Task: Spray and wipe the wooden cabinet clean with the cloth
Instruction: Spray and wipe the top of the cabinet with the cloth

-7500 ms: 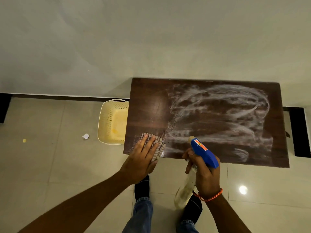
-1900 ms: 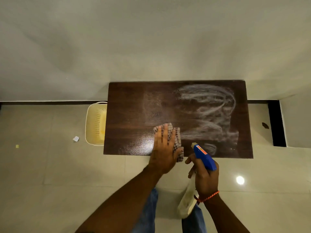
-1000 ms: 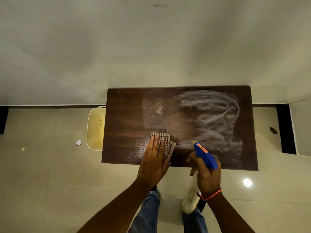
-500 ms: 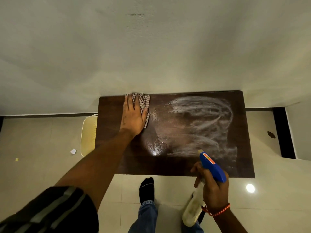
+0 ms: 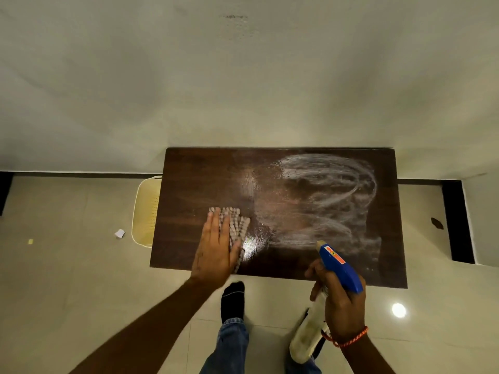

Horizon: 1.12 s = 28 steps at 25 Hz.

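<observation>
Pulling the cloth (image 5: 237,225) back toward the near edge: the left hand (image 5: 216,249) lies flat on it, fingers straight, pressing it onto the wooden cabinet (image 5: 194,179) top at lower centre-left of the frame. 0.5 s ago it was up at the far edge. The left part of the top now reads dark and glossy, with wet sheen just right of the cloth. White streaks (image 5: 324,195) still cover the right half, so I'd judge the wipe about half done, with the next strokes needing to work rightward. The right hand (image 5: 343,300) is curled round the spray bottle (image 5: 340,265) at lower right, nozzle over the near edge. The red label (image 5: 334,255) on the blue head has print too small to read.
</observation>
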{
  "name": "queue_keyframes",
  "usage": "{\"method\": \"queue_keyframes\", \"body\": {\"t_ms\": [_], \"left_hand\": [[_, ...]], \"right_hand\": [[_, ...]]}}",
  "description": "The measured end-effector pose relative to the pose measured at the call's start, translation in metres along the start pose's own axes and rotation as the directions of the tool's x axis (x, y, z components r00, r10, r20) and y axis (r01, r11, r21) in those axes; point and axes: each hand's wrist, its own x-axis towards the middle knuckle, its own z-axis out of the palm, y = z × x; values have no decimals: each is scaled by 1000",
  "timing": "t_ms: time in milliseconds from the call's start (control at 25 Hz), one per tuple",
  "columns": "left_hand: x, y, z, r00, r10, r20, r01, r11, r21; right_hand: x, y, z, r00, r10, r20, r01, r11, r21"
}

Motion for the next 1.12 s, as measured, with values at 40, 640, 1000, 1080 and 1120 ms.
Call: {"method": "queue_keyframes", "body": {"t_ms": [40, 640, 1000, 1080, 1120], "left_hand": [[20, -13, -10, 998, -60, -23, 60, 998, -4], [152, 59, -44, 986, -33, -160, 41, 998, 46], [154, -14, -65, 986, 101, -132, -89, 992, 93], [151, -49, -70, 986, -55, -158, 67, 995, 75], [149, -54, -69, 980, -109, -164, 122, 990, 74]], "right_hand": [[0, 2, 0, 1000, 10, 8, -10, 1000, -7], [5, 5, -5, 1000, 7, 4, -7, 998, -56], [-4, -1, 16, 1000, -12, 19, 12, 1000, -22], [-3, 1, 18, 1000, -7, 29, 7, 1000, -3], [-2, 2, 18, 999, -5, 32, 5, 1000, 0]]}}
